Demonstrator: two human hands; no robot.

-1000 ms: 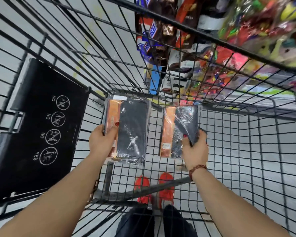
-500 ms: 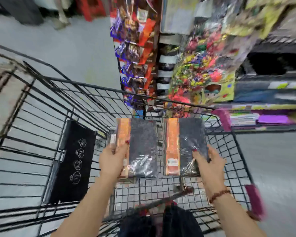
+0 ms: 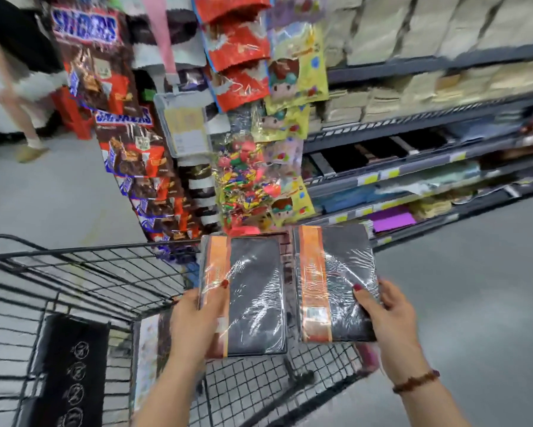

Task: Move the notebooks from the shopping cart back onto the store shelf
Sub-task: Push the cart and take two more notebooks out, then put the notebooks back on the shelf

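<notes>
Snickers bags (image 3: 117,118) hung ahead. My left grip (image 3: 194,322) and right grip (image 3: 388,318) each clasped one upright shrink-wrapped black, orange-banded notebook (image 3: 253,297) (image 3: 336,282), long axes pointing away.

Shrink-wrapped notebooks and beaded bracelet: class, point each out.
Left notebook (image 3: 253,300), head view, dark cover.
Right notebook (image 3: 342,272), head view, dark cover.
Beaded bracelet (image 3: 416,380), head view, beads across the right wrist.

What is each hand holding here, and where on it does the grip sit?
The left hand grips one shrink-wrapped notebook at its lower left corner, on the orange band. The right hand grips a second notebook at its lower right edge.
</notes>
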